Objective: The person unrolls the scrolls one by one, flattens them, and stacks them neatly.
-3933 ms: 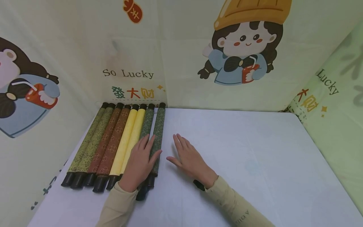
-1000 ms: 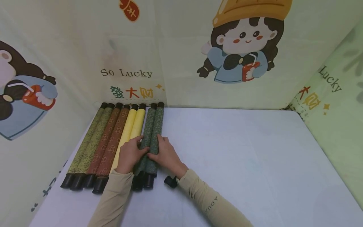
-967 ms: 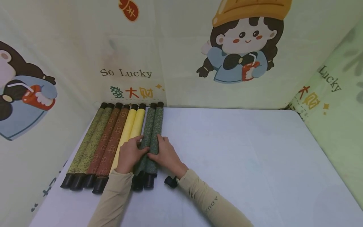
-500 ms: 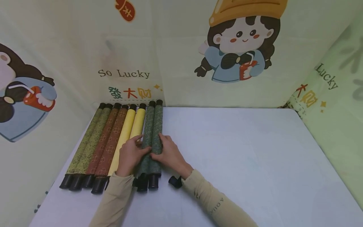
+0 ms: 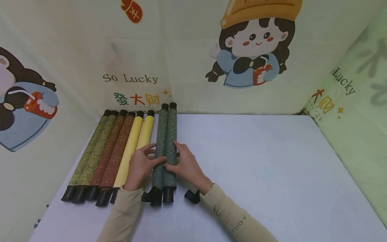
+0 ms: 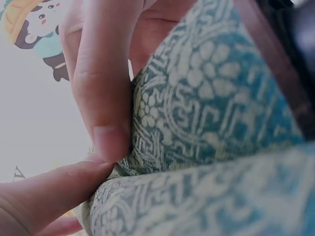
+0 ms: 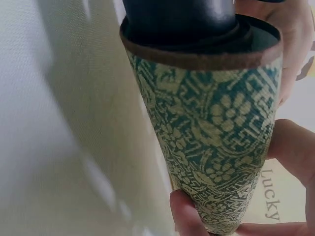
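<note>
Two rolled scrolls in dark green patterned cloth with black end knobs lie side by side, the left green scroll (image 5: 162, 134) and the right green scroll (image 5: 171, 131). My left hand (image 5: 139, 168) grips the left one, thumb across its top and fingers along its outer side. My right hand (image 5: 188, 168) holds the right one the same way, thumb on top. Close up, the left wrist view shows flower-patterned cloth (image 6: 211, 103) with thumb and fingertips meeting there. In the right wrist view, one scroll's brown-edged, black-knobbed end (image 7: 182, 19) faces the camera.
Left of my hands lie paired scrolls: olive (image 5: 93, 151), brown (image 5: 116, 151) and yellow (image 5: 133, 148). They rest on a white-covered table (image 5: 257, 168). A printed cloth (image 5: 187, 67) hangs behind it. Black wrist devices (image 5: 192, 196) sit at both cuffs.
Earlier both hands lay open, the left over the green scrolls and the right beside them. Now both grip the scrolls, which have shifted away from the yellow ones, their far ends higher in view.
</note>
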`<state>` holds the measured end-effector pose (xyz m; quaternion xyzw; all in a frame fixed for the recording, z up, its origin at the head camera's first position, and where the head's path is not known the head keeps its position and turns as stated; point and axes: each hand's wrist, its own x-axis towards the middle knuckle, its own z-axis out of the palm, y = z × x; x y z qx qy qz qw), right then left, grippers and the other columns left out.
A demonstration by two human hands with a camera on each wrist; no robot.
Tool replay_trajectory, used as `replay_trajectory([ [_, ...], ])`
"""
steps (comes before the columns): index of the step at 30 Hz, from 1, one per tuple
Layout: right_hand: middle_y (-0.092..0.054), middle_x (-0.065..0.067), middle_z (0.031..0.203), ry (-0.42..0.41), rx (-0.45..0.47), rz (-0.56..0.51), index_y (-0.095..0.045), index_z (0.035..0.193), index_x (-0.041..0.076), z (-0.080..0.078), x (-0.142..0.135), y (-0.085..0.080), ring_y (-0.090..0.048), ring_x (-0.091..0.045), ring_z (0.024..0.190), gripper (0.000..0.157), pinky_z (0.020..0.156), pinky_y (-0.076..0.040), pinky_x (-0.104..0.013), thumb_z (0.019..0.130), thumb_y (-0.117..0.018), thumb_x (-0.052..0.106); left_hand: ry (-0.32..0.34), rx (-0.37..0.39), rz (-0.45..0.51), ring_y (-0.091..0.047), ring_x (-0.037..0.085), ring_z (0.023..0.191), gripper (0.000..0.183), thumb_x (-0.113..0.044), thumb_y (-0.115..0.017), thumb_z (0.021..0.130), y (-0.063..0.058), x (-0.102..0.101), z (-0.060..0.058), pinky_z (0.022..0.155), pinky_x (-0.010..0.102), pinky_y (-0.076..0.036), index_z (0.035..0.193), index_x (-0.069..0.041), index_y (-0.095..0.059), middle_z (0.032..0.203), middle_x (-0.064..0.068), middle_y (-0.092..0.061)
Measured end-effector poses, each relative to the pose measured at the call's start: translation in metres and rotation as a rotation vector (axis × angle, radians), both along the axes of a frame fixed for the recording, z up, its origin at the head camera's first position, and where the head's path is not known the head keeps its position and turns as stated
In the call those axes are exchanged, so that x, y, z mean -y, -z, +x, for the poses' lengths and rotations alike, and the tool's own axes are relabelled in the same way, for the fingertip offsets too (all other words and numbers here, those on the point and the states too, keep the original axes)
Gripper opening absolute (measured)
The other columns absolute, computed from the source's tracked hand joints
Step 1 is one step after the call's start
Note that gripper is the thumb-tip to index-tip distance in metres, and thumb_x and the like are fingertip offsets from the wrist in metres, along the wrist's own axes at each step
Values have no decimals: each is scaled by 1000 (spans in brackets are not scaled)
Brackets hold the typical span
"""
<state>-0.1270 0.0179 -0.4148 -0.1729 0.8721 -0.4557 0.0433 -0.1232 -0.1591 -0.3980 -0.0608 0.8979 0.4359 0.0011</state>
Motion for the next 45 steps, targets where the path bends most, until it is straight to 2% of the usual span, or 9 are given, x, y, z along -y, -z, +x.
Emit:
replay_trajectory([
  [5, -47, -18, 144, 7, -12, -11, -35, 152, 3, 4, -9, -3, -62, -25, 109, 83, 79, -55, -34, 86, -78, 27, 4, 30, 119, -67, 41, 107, 73, -16, -84, 80, 0, -7, 3, 85, 45, -57, 141, 5, -49, 125, 30, -63],
  [14, -48, -17, 142, 33, -15, -11, -33, 153, 4, 7, -23, -7, -63, -25, 109, 87, 81, -55, -36, 83, -80, 27, 9, 27, 207, -69, 37, 103, 73, -16, -86, 77, 0, -21, 8, 82, 43, -58, 139, 2, -53, 120, 25, -66],
  [24, -53, -14, 133, 74, -15, 7, -34, 152, 5, 10, -37, -3, -62, -26, 105, 90, 85, -53, -41, 81, -83, 30, 27, 14, 280, -70, 34, 100, 73, -14, -88, 74, 9, -35, 11, 79, 40, -59, 137, 2, -55, 116, 23, -68],
  [31, -52, -13, 133, 86, -10, -15, -33, 152, 6, 13, -46, -2, -62, -25, 105, 92, 82, -54, -40, 79, -84, 30, 32, 5, 301, -71, 33, 98, 72, -11, -89, 72, 12, -44, 12, 78, 38, -59, 136, 1, -56, 116, 22, -69],
  [37, -49, -13, 136, 96, -4, -17, -31, 153, 7, 17, -53, -1, -62, -23, 104, 98, 78, -55, -36, 77, -85, 40, 40, 8, 323, -70, 33, 101, 73, -13, -89, 72, 13, -52, 14, 78, 39, -59, 136, 0, -57, 117, 22, -69],
  [45, -47, -15, 138, 128, -4, -10, -31, 153, 7, 23, -60, 3, -63, -25, 106, 100, 78, -56, -37, 76, -86, 41, 46, 22, 313, -70, 32, 102, 73, -15, -90, 71, 20, -61, 15, 79, 40, -59, 135, -2, -57, 118, 20, -69],
])
